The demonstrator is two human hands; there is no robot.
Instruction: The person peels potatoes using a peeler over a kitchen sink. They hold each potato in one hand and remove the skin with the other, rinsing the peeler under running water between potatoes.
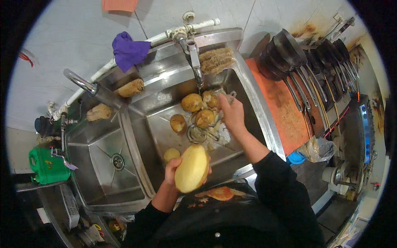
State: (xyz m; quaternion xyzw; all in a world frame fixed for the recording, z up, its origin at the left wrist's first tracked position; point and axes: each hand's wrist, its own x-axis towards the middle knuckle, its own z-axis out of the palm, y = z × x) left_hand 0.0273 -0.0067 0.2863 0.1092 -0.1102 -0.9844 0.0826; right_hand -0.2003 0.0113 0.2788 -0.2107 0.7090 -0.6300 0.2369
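Observation:
My left hand [174, 170] is closed around a large peeled potato [192, 170] above the near edge of the sink basin. Under the tap [196, 66], at the basin's right side, is my right hand [231, 113]; something pale or clear shows by its fingers, too unclear to name. Unpeeled potatoes [191, 102] lie in the basin left of that hand, one of them [178, 123] a little apart. A small peeled potato [171, 154] sits beyond my left hand. Peelings [218, 136] and a round metal drain strainer [196, 134] lie between the hands.
A second basin [102, 173] with a drain adjoins on the left, with a curved faucet [81, 81] behind. A purple cloth [128, 52] hangs on the white pipe. Loofah-like scrubbers [217, 60] rest on the back ledge. Black pans [283, 52] stand at right; a green jug [49, 166] is at left.

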